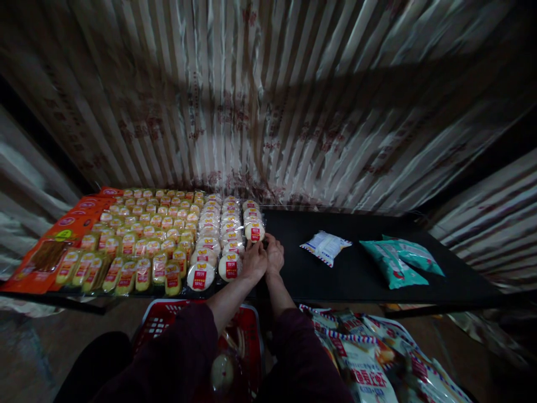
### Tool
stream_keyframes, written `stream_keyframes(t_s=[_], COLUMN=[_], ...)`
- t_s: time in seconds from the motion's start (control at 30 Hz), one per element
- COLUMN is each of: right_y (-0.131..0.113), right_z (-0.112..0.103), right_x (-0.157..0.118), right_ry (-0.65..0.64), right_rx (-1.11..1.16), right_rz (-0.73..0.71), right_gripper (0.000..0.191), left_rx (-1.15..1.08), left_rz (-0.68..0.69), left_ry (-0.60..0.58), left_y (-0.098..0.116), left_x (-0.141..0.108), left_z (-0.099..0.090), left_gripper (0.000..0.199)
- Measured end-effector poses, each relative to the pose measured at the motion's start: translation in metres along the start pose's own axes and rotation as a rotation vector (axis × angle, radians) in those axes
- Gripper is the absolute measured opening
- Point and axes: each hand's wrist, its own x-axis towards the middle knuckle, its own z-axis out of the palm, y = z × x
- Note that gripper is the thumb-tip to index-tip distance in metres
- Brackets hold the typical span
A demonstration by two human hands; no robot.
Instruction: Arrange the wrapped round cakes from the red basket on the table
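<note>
Both of my hands meet at the front end of a short row of round white rice crackers in clear wrappers with red labels. My left hand [254,262] and my right hand [274,254] have their fingers closed at the near edge of a wrapped rice cracker [254,232]. Left of them run two longer rows of the same crackers, with one wrapped cracker [201,276] at the shelf's front edge. Farther left stand several rows of small yellow wrapped cakes [126,277]. My fingertips are partly hidden against the wrapper.
Orange packets [62,235] lie at the shelf's left end. On the black shelf [293,285] are a white bag [326,246] and two teal bags [394,263]. Below stand a red basket [161,313] and a pile of snack bags [364,364]. Striped sheeting [251,112] hangs behind.
</note>
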Motion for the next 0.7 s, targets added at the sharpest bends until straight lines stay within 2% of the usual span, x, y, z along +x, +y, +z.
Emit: stream_keyframes(t_s=[0.17, 0.33, 0.5, 0.7], right_y=[0.002, 0.003, 0.003, -0.001], right_z=[-0.001, -0.004, -0.004, -0.006], right_x=[-0.005, -0.019, -0.047, -0.091], right_ry=[0.021, 0.047, 0.054, 0.022], right_rx=[0.002, 0.042, 0.125, 0.213], right_rz=[0.011, -0.004, -0.06, -0.106], right_gripper=[0.044, 0.044, 0.039, 0.035], left_rx=[0.029, 0.046, -0.009, -0.009], left_rz=[0.084, 0.082, 0.096, 0.088], left_ry=[0.041, 0.064, 0.02, -0.04], left_y=[-0.005, -0.007, -0.013, -0.036], left_x=[-0.004, -0.012, -0.028, -0.054], left_z=[0.004, 0.004, 0.002, 0.004], left_gripper=[0.027, 0.026, 0.03, 0.032])
